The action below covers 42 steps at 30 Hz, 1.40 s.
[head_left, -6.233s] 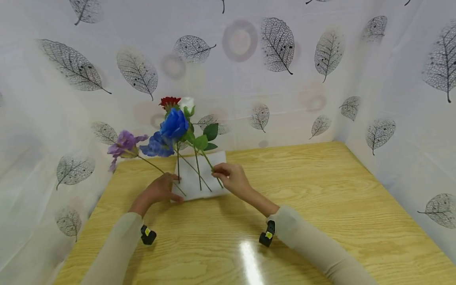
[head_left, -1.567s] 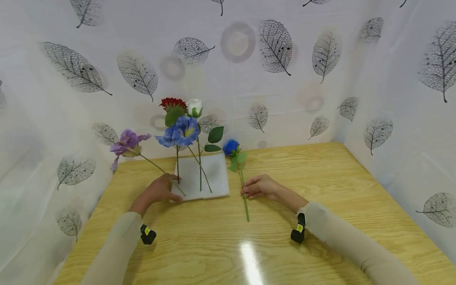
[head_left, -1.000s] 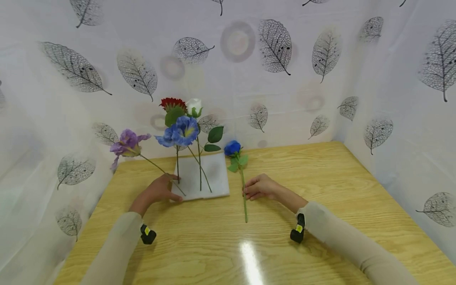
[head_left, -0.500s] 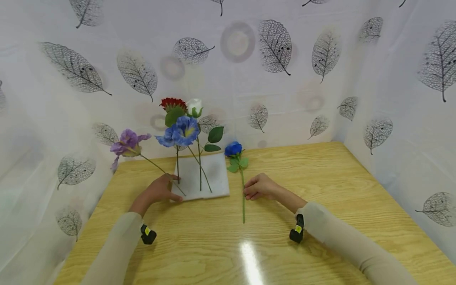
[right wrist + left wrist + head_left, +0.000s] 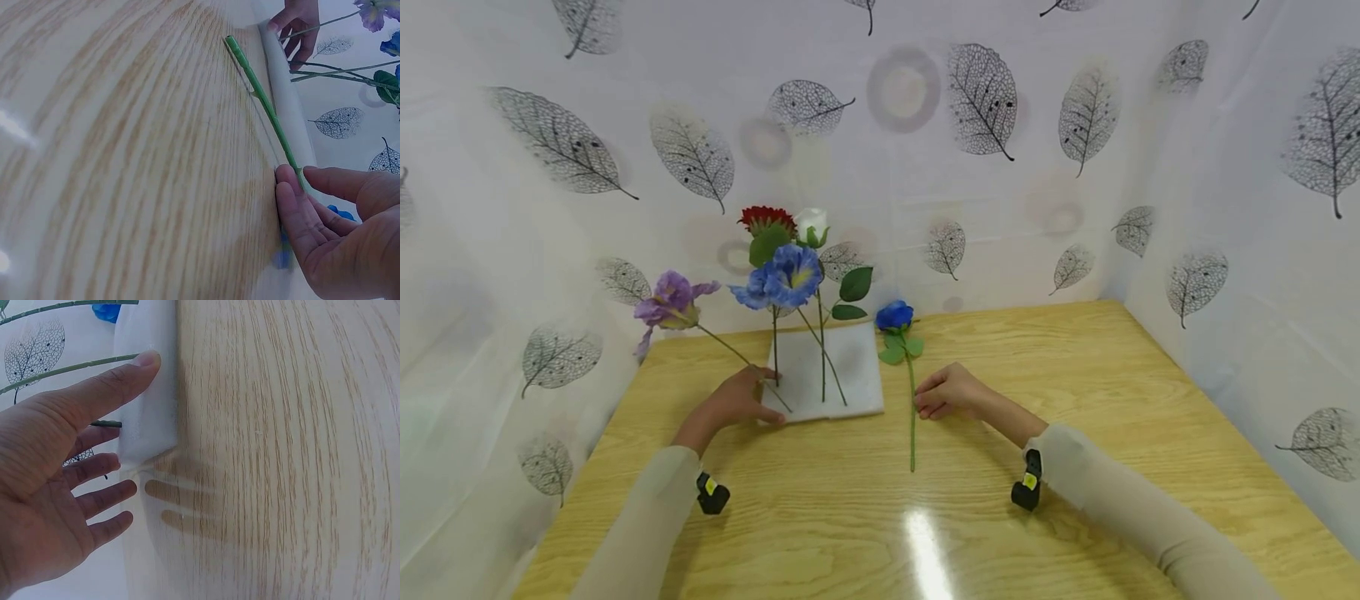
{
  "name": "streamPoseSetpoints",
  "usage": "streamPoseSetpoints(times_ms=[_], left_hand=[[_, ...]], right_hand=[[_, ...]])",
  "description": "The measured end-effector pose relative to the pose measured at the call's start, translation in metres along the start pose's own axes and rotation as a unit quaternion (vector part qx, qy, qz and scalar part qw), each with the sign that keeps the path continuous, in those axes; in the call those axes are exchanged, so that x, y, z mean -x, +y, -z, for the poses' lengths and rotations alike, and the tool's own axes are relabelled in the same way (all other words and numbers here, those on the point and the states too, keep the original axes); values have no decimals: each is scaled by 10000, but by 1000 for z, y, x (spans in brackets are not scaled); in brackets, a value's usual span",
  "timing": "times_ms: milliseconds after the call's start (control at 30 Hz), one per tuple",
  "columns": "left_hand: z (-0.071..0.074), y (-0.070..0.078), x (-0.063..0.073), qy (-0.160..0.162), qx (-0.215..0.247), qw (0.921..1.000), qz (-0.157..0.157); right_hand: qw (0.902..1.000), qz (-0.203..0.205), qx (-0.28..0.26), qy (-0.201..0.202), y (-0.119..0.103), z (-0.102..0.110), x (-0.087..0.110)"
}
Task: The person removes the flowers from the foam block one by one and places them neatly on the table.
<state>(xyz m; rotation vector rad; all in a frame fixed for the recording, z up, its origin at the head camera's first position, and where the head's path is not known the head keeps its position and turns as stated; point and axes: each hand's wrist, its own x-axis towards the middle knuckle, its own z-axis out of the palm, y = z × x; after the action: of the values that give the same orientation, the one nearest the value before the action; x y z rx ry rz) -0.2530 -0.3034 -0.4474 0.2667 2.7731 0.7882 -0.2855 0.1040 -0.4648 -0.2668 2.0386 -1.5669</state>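
A white foam block (image 5: 863, 371) lies towards the back of the table. Stuck in it are a purple iris (image 5: 672, 307), a blue open flower (image 5: 793, 279), a red flower (image 5: 769, 219) and a white rose (image 5: 809, 225). At the block's left edge rests my left hand (image 5: 735, 400), its thumb (image 5: 119, 381) laid on the foam and its other fingers spread. To the right of the block, my right hand (image 5: 953, 394) pinches the green stem (image 5: 265, 103) of a blue rose (image 5: 894, 316) between thumb and fingertips. The rose's head points to the back, its stem end towards me.
The wood-grain table (image 5: 1045, 375) ends at a white curtain (image 5: 895, 183) printed with leaves, behind and on both sides. The iris leans out past the block to the left. A bright reflection lies near the table's front.
Several seconds ago the blue rose stood at the block; my right hand has brought it out to the right. Lately its stem end has swung slightly left. My left hand has stayed put.
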Motion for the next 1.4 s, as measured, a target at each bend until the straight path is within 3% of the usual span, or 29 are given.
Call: streamPoseSetpoints(times_ms=[600,733,1067,1400], left_hand=[[1,4,4,23,40,10000,12],[2,5,4,56,73,10000,-1],[1,5,3,53,61,10000,-3],[2,3,1,69,-18,10000,-66]], right_hand=[[9991,144,235,327,-21,-1,-6],[9976,423,444,329,-30,-5,-12],[9796,1867,713,193,-47,-27,-33],[9674,2342,959,32,-67,-59,-45]])
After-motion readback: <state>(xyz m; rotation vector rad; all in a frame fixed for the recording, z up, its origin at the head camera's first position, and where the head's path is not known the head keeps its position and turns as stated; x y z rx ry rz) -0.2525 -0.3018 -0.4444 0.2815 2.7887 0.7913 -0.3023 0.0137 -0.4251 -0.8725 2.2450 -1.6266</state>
